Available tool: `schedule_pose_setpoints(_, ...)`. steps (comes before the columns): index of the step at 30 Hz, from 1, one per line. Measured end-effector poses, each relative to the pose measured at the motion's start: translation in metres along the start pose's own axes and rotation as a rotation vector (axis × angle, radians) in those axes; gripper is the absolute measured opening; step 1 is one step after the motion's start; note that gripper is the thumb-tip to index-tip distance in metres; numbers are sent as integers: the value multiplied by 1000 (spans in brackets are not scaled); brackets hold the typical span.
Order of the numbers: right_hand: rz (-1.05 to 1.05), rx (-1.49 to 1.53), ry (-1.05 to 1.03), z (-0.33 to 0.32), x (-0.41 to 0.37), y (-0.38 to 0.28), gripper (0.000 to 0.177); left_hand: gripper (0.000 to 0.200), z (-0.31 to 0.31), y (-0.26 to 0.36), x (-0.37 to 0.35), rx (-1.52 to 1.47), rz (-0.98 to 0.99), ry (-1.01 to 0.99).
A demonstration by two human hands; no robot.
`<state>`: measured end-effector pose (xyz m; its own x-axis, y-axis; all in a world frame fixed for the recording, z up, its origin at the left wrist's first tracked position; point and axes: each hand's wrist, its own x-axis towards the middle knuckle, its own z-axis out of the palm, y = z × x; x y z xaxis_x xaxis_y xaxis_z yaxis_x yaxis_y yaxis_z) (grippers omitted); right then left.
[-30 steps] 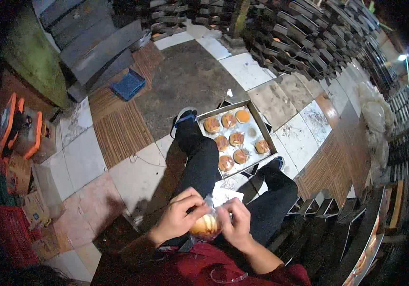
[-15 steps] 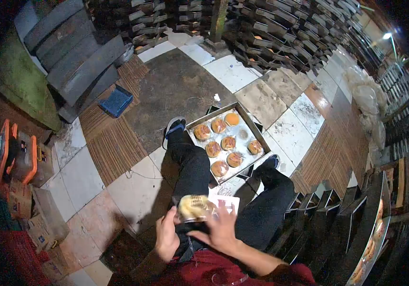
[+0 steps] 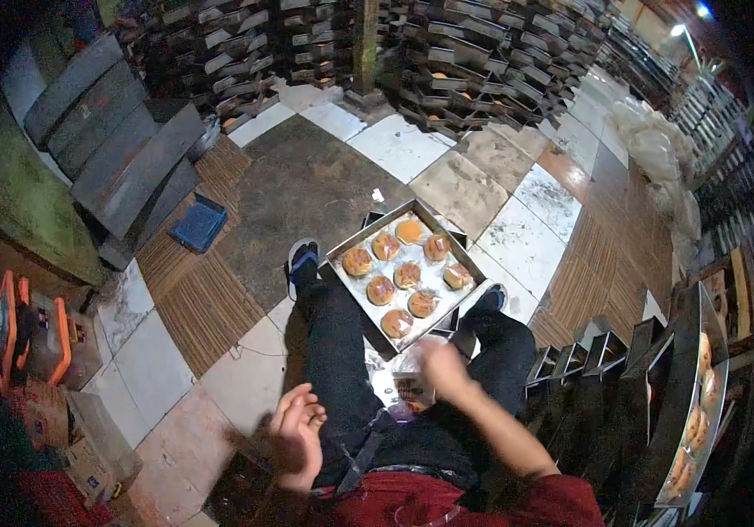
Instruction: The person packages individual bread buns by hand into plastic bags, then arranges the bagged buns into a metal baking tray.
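A metal tray (image 3: 364, 313) stands in front of my legs with several round browned buns (image 3: 407, 276) on it. Most of the buns look wrapped in clear film; the orange-topped one (image 3: 409, 231) near the far corner looks plain. My left hand (image 3: 296, 435) is raised over my left thigh, fingers loosely bent and apart, holding nothing. Motion smears my right hand (image 3: 444, 367), just below the near corner of the tray; its fingers cannot be made out. Beside it, between my thighs, lies clear plastic packaging (image 3: 395, 382) with a printed white part.
Blackened trays (image 3: 122, 132) lean stacked at the left, near a blue tray (image 3: 199, 223). Orange-handled crates (image 3: 61, 338) stand at the left edge. At the right, a long tray (image 3: 698, 413) holds wrapped bread. More tray stacks (image 3: 474, 61) line the back.
The wrapped bun that was in my hands is gone from them, and a bun now occupies the tray's formerly bare right-hand spot. My hands have moved apart, the right one toward the tray.
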<state>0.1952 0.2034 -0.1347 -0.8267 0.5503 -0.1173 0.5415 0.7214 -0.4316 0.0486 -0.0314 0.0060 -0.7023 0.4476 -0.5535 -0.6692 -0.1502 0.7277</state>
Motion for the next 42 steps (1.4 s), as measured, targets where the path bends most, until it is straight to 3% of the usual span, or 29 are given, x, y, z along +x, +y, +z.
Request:
schedule_pose_setpoints(1, -271, -151, -21, 10, -23, -25, 30, 25, 9, -2, 1, 1, -28, -37)
schedule_pose_setpoints(2, -292, -252, 68, 50, -49, -30, 33, 25, 17, -7, 1, 4, -34, -43)
schedule_pose_setpoints(4, -151, 32, -71, 58, -63, -46, 32, 23, 30, -15, 3, -59, -84, -225)
schedule_pose_setpoints(6, -289, -205, -177, 24, -63, -65, 31, 21, 41, -18, 0, -31, -82, -282)
schedule_pose_setpoints(8, -336, -266, -105, 36, -71, -61, 30, 20, 48, -21, 2, 30, -53, -357)
schedule_pose_setpoints(9, -270, -135, -23, 33, -69, -58, 30, 20, 49, -22, 3, 46, -68, -372)
schedule_pose_setpoints(10, -175, -225, 125, 39, -62, -50, 31, 19, 47, -27, 6, 44, -77, -368)
schedule_pose_setpoints(12, 43, -37, 216, 46, -52, -38, 31, 18, 40, -41, 17, 121, -45, -362)
schedule_pose_setpoints(14, 179, -13, -32, 27, -39, -33, 30, 18, 18, -79, 43, 490, 35, -389)
schedule_pose_setpoints(16, 87, -62, 59, 16, -31, -25, 21, 17, 7, -96, 44, 641, 148, -414)
schedule_pose_setpoints(18, -112, 8, 37, 19, -32, -16, 17, 18, -1, -103, 40, 749, 135, -465)
schedule_pose_setpoints(19, -177, -104, -38, 18, -34, -13, 17, 18, -2, -104, 39, 754, 142, -470)
schedule_pose_setpoints(21, -235, -131, -23, 17, -42, -16, 17, 21, -1, -105, 36, 606, -20, -520)
schedule_pose_setpoints(22, -285, -161, -14, 14, -46, -19, 18, 21, 1, -103, 34, 614, -10, -530)
schedule_pose_setpoints(23, -429, -290, 200, 12, -53, -22, 23, 21, 3, -101, 30, 589, -82, -481)
schedule_pose_setpoints(26, -471, -222, 302, 4, -70, -40, 31, 26, 5, -100, 21, 469, -237, -378)
schedule_pose_setpoints(27, -471, -192, 168, 9, -74, -39, 31, 28, 6, -100, 18, 416, -254, -326)
schedule_pose_setpoints(28, -464, -190, 176, 12, -72, -34, 31, 30, 5, -100, 15, 363, -272, -272)
schedule_pose_setpoints(30, -216, 39, -141, 16, -65, -28, 26, 30, 6, -97, 12, 352, -271, -293)
schedule_pose_setpoints(31, -216, 39, -128, 17, -63, -27, 26, 31, 7, -96, 12, 328, -273, -307)
schedule_pose_setpoints(34, -290, -80, 321, 13, -66, -32, 15, 31, 4, -96, 13, 289, -299, -306)
schedule_pose_setpoints(35, -434, -198, 410, 11, -70, -39, 16, 31, 4, -96, 13, 292, -295, -309)
schedule_pose_setpoints(36, -542, -250, 339, 3, -79, -48, 16, 34, 4, -97, 13, 311, -329, -302)
schedule_pose_setpoints(38, -557, 102, -95, 37, -86, -38, 17, 37, 4, -98, 12, 332, -362, -295)
schedule_pose_setpoints(39, -306, 215, -274, 14, -90, -53, 19, 41, 5, -98, 12, 319, -453, -275)
schedule_pose_setpoints(40, -308, 212, -273, 1, -89, -60, 19, 44, 7, -99, 12, 305, -544, -253)
schedule_pose_setpoints(42, 149, 447, 194, -22, -82, -69, 20, 48, 18, -99, 12, 357, -527, -190)
